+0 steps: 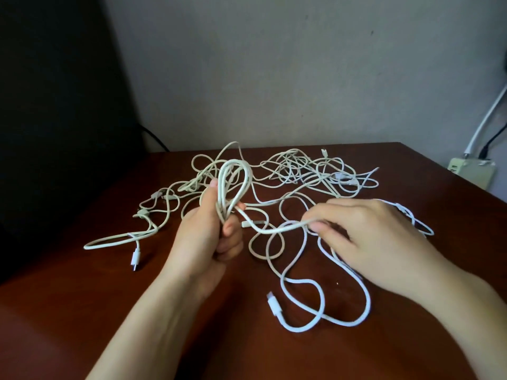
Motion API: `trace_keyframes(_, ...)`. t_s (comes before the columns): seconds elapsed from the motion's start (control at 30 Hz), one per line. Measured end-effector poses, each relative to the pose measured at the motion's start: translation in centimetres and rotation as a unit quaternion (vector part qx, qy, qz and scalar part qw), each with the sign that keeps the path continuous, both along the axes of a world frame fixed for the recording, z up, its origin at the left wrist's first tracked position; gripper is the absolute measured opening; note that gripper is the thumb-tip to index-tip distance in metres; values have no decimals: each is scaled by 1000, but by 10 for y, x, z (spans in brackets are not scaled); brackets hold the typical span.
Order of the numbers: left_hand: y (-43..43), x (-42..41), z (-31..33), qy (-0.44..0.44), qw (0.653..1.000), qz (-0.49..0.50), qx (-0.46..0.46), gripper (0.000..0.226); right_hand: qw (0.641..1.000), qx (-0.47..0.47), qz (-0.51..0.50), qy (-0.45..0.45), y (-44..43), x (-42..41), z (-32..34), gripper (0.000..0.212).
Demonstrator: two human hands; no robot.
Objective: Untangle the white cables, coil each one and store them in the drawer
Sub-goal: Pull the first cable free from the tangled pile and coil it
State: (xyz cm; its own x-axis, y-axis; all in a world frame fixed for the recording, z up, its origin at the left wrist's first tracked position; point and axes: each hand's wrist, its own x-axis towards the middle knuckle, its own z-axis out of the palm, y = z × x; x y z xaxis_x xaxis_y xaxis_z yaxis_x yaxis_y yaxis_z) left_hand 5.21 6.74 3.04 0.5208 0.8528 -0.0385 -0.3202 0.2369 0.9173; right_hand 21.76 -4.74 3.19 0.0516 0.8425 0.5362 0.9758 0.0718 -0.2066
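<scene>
Left hand (208,237) grips a part-wound cable coil (236,179) upright above the wooden table (82,311). Right hand (365,234) pinches its free run (274,230). Other white cables (296,171) lie tangled on the far side. Advise equal loops and a firm left grip — drawer not in view.

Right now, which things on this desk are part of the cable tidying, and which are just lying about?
Part of the job: coil gripped by the left hand, strand pinched by the right hand, tangle of white cables, loose near cable.
Just lying about: wall box, black cord, white wall pipe.
</scene>
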Motion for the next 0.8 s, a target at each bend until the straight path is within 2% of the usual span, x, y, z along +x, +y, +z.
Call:
trace_keyframes(0.1,1,-1,-2,7,1000,4,-12,44,994,-16,-20,107,2,9,0,22)
trace_keyframes(0.27,-1,0,-2,14,1000,12,-24,36,945,54,5,323,5,5,5,18)
trace_keyframes(0.33,-2,1,-3,12,999,14,-29,37,926,60,22,372,5,0,9,19)
trace_keyframes(0.43,1,1,-3,-20,998,20,-64,42,910,22,54,410,4,-4,12,19)
trace_keyframes(0.53,5,0,-3,-20,998,33,-56,45,915,5,69,397,3,-4,11,19)
trace_keyframes(0.63,4,0,-5,28,999,35,14,39,953,20,75,293,2,-7,9,16)
trace_keyframes(0.7,3,0,-7,55,997,24,40,42,974,28,69,214,1,-11,7,13)
trace_keyframes(0.8,3,3,-11,74,996,-13,43,46,983,46,77,162,2,-19,3,16)
